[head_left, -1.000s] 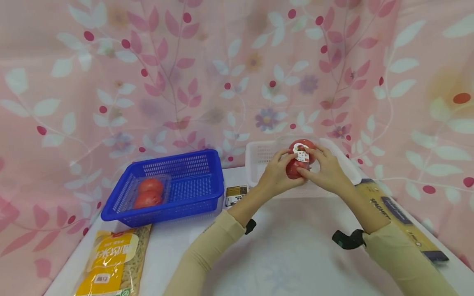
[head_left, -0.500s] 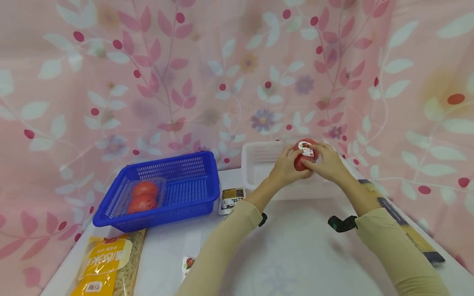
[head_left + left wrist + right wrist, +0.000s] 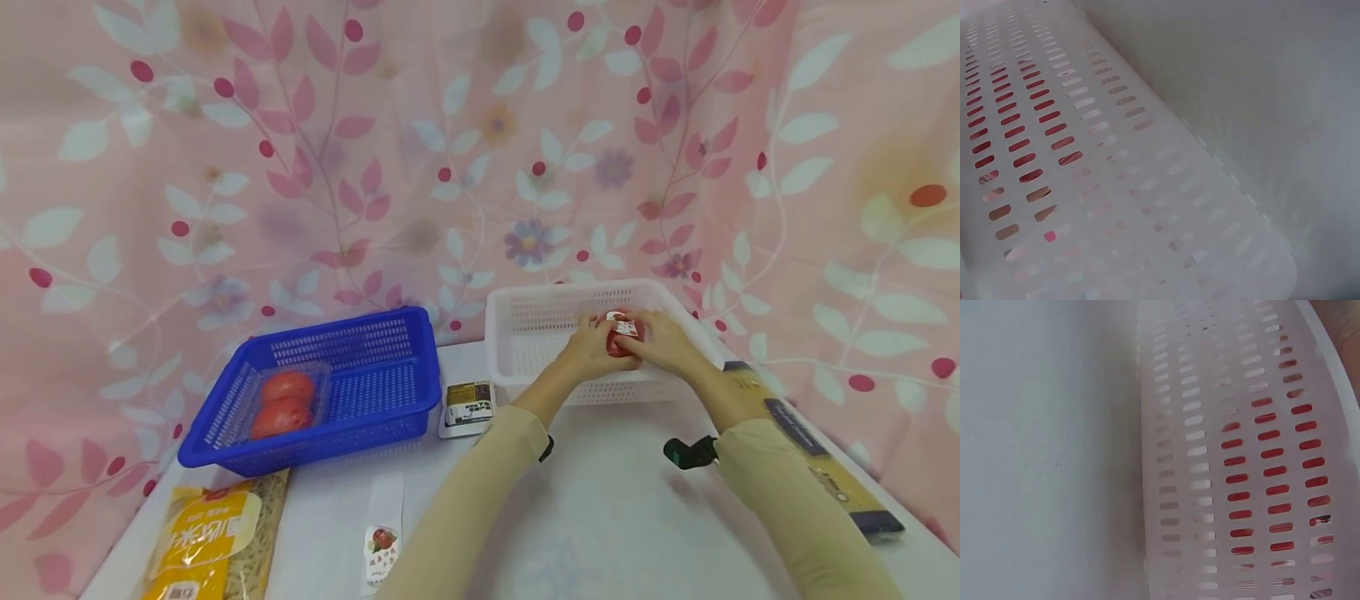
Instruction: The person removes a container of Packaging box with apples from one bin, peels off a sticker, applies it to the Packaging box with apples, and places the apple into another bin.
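Both hands hold a labelled pack of red tomatoes (image 3: 621,345) low inside the white basket (image 3: 517,293). My left hand (image 3: 591,350) grips its left side and my right hand (image 3: 666,342) its right side. A white sticker (image 3: 622,325) with a tomato picture lies on top, between the fingers. The basket's front wall hides the lower part of the pack. Red shows through the slots of the basket wall (image 3: 1122,169) in the left wrist view, and likewise through the basket wall (image 3: 1210,400) in the right wrist view.
A blue basket (image 3: 382,427) at left contains another tomato pack (image 3: 285,404). Before it lies a yellow pasta bag (image 3: 210,542). A small black-and-white packet (image 3: 468,404) sits between the baskets, a label strip (image 3: 382,542) nearer. A spaghetti pack (image 3: 832,479) lies at right.
Both hands have lowered the tomato pack from above the white basket down into it. The head view has shifted slightly, and the label strip on the table has come into sight.
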The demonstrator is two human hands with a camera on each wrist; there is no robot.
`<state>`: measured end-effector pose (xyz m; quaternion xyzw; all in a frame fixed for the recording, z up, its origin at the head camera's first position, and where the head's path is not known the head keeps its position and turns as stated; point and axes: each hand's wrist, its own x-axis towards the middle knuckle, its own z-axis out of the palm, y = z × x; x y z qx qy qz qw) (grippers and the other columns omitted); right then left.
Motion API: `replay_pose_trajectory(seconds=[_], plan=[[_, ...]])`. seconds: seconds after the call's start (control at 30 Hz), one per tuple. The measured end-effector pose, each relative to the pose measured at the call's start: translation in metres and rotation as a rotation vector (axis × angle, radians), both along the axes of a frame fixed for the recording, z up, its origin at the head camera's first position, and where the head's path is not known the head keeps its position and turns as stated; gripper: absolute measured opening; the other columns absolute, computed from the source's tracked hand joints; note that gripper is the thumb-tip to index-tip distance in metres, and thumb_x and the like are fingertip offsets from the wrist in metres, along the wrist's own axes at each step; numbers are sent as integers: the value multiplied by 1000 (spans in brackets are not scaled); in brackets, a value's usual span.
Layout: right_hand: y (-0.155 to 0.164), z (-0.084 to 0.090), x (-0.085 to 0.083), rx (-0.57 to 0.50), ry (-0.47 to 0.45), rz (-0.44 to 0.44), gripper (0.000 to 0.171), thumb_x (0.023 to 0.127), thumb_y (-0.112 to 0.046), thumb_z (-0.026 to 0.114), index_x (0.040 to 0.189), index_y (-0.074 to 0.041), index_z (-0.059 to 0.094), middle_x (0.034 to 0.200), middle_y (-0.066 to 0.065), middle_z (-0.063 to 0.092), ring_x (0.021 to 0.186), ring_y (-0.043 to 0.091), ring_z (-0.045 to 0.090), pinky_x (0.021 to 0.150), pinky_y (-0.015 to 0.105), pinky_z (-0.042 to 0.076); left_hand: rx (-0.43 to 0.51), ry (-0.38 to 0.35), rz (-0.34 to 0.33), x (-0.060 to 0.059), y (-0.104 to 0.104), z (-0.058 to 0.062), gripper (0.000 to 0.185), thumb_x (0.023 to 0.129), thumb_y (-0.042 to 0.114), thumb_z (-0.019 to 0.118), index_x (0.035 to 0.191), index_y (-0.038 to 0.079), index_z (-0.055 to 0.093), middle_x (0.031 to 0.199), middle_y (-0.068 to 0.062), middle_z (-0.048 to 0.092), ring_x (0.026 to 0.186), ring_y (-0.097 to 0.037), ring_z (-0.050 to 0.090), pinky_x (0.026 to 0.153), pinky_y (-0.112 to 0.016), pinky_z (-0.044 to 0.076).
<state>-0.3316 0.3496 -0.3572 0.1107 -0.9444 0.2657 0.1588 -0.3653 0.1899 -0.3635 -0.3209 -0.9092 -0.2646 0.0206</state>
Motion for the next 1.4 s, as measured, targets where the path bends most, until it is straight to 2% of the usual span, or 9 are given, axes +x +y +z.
replay_pose_trajectory(seconds=[0.1, 0.23, 0.33, 0.5, 0.7, 1.0, 1.23, 1.4], plan=[[3, -4, -3, -6, -32, 17, 50, 88, -32, 55, 119, 8, 52, 119, 29, 51, 110, 43, 45, 92, 58, 33, -63, -36, -21, -2, 3, -2, 74, 74, 61, 63, 133, 20, 44, 143, -14, 26, 110, -35, 51, 87, -40, 46], [3, -6, -3, -19, -88, 24, 49, 89, -31, 54, 119, 7, 53, 119, 28, 52, 108, 42, 47, 91, 58, 35, -98, -88, -60, -5, 4, -3, 73, 77, 60, 60, 134, 19, 41, 145, -16, 24, 124, -31, 39, 94, -41, 41], [2, -7, -5, -25, -117, 29, 47, 89, -29, 53, 119, 7, 53, 119, 28, 53, 107, 42, 48, 90, 59, 36, -107, -121, -68, -8, 3, -5, 74, 79, 58, 59, 137, 18, 40, 146, -16, 23, 129, -27, 33, 97, -41, 38], [2, -7, -7, -21, -161, 18, 49, 90, -28, 49, 121, 10, 50, 122, 31, 49, 111, 44, 44, 92, 60, 34, -126, -139, -69, -12, 4, -5, 68, 81, 55, 59, 137, 20, 41, 143, -13, 27, 126, -23, 37, 96, -39, 39], [6, -4, -7, -20, -224, -25, 49, 91, -27, 48, 124, 10, 46, 125, 33, 44, 114, 46, 40, 93, 61, 32, -126, -190, -84, -14, 7, -5, 62, 84, 49, 58, 137, 21, 41, 143, -9, 28, 125, -20, 35, 97, -39, 38], [11, -6, -7, 2, -208, -18, 45, 88, -23, 52, 116, 11, 47, 112, 33, 50, 107, 45, 45, 89, 58, 35, -152, -260, -110, -11, 9, -8, 59, 88, 44, 54, 141, 25, 35, 145, -4, 26, 128, -18, 32, 99, -40, 36], [14, -10, -8, 24, -207, -44, 47, 88, -26, 51, 117, 11, 45, 113, 34, 48, 108, 47, 42, 90, 59, 34, -163, -246, -183, -15, 10, -10, 60, 90, 40, 51, 143, 20, 32, 150, -7, 21, 135, -17, 21, 105, -38, 26], [12, -11, -10, 17, -191, -71, 46, 89, -25, 50, 117, 11, 45, 108, 31, 50, 104, 44, 44, 88, 57, 35, -144, -242, -217, -19, 7, -9, 58, 90, 36, 52, 142, 18, 33, 149, -6, 22, 133, -16, 25, 106, -34, 26]])
